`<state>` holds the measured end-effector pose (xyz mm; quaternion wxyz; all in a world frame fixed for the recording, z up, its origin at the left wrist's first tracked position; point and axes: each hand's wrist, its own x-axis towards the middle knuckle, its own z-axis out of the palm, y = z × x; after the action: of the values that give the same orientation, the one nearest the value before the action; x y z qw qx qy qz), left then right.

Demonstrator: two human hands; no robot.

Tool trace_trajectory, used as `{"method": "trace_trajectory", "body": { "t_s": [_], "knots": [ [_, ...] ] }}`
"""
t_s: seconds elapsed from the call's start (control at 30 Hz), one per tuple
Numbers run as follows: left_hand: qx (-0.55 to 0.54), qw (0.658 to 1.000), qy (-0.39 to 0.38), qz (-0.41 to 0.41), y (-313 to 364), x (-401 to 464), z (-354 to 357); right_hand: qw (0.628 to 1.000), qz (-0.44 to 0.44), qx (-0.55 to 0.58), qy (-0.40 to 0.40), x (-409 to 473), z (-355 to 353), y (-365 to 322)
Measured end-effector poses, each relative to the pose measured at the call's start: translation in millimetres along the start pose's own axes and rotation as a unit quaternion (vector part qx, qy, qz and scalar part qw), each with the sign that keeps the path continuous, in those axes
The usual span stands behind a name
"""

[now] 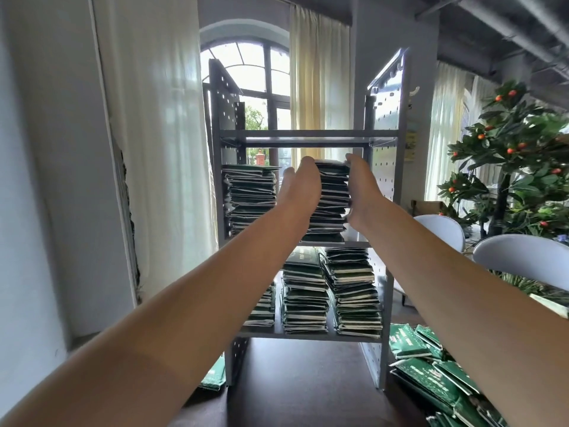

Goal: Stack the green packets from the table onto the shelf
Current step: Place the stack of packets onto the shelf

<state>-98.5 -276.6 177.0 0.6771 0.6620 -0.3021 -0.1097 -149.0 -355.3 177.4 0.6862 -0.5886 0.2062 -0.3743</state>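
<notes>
A grey metal shelf unit (308,137) stands ahead of me. On its middle level a tall stack of green packets (334,198) sits between my hands. My left hand (303,192) presses flat against the stack's left side, and my right hand (361,192) presses against its right side with fingers reaching the top. A second stack (250,198) stands to the left on the same level. The lower level holds three more stacks (354,291). Loose green packets (431,374) lie on the dark table at the lower right.
Perforated side panels (385,124) flank the shelf. White chairs (523,260) and a plant with orange fruit (511,143) stand to the right. White curtains and an arched window are behind. A green packet (212,377) lies by the shelf's left foot.
</notes>
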Motion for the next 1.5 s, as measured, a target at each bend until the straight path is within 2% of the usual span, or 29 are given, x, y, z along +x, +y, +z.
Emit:
{"method": "trace_trajectory", "body": {
  "t_s": [0.17, 0.37, 0.67, 0.9, 1.23, 1.5],
  "knots": [
    [0.068, 0.996, 0.009, 0.059, -3.8, -4.1, -4.2, 1.000, -0.001, -0.017, -0.013, 0.6, -1.7, -1.6],
    [0.060, 0.997, -0.031, 0.027, -0.6, -6.8, -6.6, 0.998, 0.025, 0.006, -0.062, -8.3, 3.3, -1.7],
    [0.118, 0.991, 0.000, 0.058, 0.1, -32.7, -17.3, 0.999, -0.004, -0.045, -0.020, -21.8, 16.1, -3.2],
    [0.216, 0.969, 0.045, 0.112, -8.9, -62.2, -30.6, 0.998, -0.034, -0.055, -0.024, -23.5, 23.0, 0.1],
    [0.194, 0.970, 0.060, 0.135, -15.1, -60.5, -43.1, 0.999, -0.013, -0.044, 0.014, -39.5, 6.9, 4.0],
    [0.197, 0.974, 0.025, 0.108, -13.9, -59.4, -46.6, 0.998, -0.013, -0.066, 0.008, -45.8, 9.9, 2.0]
  ]
}}
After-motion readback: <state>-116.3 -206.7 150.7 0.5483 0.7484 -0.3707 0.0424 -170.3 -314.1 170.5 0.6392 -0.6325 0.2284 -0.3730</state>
